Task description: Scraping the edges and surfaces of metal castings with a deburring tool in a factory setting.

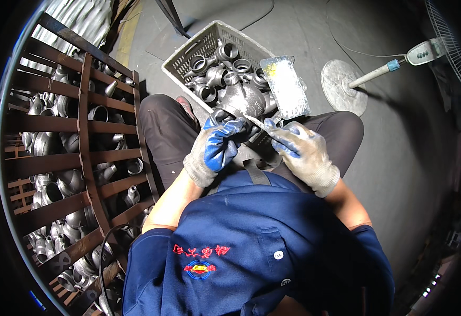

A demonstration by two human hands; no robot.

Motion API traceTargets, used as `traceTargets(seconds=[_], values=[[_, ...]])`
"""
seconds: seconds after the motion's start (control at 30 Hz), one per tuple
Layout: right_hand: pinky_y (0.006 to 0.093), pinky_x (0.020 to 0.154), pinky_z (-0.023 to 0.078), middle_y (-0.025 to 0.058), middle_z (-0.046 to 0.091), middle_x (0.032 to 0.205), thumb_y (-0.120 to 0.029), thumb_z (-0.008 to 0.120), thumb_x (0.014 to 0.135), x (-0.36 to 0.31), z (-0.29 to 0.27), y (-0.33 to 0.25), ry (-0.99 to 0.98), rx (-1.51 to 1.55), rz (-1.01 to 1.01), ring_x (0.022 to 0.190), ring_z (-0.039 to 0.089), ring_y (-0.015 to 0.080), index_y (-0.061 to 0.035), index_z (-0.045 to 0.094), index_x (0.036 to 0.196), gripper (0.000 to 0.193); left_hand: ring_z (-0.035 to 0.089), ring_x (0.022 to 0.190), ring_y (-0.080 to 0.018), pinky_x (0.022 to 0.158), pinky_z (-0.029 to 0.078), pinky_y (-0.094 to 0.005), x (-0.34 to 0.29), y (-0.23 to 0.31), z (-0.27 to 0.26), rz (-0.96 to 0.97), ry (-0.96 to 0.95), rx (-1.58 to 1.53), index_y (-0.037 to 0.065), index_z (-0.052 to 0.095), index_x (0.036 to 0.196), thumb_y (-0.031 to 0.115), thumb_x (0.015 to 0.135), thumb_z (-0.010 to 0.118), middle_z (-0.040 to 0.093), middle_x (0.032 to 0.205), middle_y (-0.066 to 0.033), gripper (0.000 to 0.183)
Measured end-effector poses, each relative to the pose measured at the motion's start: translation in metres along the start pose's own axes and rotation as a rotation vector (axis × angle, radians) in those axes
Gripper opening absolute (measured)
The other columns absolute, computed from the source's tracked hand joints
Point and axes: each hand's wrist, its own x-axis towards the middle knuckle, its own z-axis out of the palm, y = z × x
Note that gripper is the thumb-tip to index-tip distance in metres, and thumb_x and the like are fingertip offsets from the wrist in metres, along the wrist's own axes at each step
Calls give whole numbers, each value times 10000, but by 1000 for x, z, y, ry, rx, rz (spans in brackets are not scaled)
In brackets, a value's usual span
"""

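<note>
Both my hands wear pale work gloves with blue-coated palms. My left hand [215, 146] is closed round the near end of a grey metal casting [243, 98], a rounded housing with a short neck at its top. Between the fingers of my right hand [303, 150] is a slim, flat, pale-tipped tool [254, 122]; its exact kind does not show. That tip points left and lies against or just above the casting's near rim; I cannot tell which. Right of the casting lies a whitish flat slab or tray [285, 87] with a yellow smear, on the crate's corner.
A grey plastic crate [175, 66] with several similar castings [207, 76] stands before my knees. At left, a rusty metal cage [85, 126] holds many more. A floor fan with a round base [341, 84] stands at right. Cables cross the floor at the back.
</note>
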Motion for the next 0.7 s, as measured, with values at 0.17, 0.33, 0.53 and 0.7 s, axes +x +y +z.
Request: traceTargets(seconds=[0.17, 0.33, 0.53, 0.7], values=[[365, 650, 498, 109, 615, 844, -137, 615, 788, 6, -8, 6, 8, 191, 66, 750, 616, 286, -124, 648, 1037, 252, 576, 867, -287, 769, 455, -354, 9, 12, -2, 91, 32, 130, -27, 577, 1025, -62, 668, 491, 625, 935, -152, 368], [376, 671, 494, 116, 632, 862, -138, 594, 799, 11, -8, 5, -73, 173, 55, 761, 613, 297, -112, 648, 1039, 248, 566, 637, -62, 545, 432, -179, 12, 24, 8, -645, 220, -814, 6, 558, 999, -58, 787, 566, 630, 858, -26, 222], [364, 701, 496, 106, 644, 884, -142, 592, 793, 14, -13, 4, -50, 242, 152, 804, 618, 287, -118, 661, 1013, 231, 487, 476, -13, 392, 358, -136, 2, 1, 12, -291, 130, -232, 6, 556, 1004, -5, 872, 510, 605, 750, -9, 140], [372, 709, 493, 101, 634, 928, -155, 592, 792, 15, -17, 0, -92, 103, -18, 817, 609, 286, -133, 650, 1040, 256, 569, 652, -75, 547, 448, -194, -1, -11, 5, -767, 53, -1314, -21, 532, 1085, -36, 839, 507, 624, 865, -52, 248]])
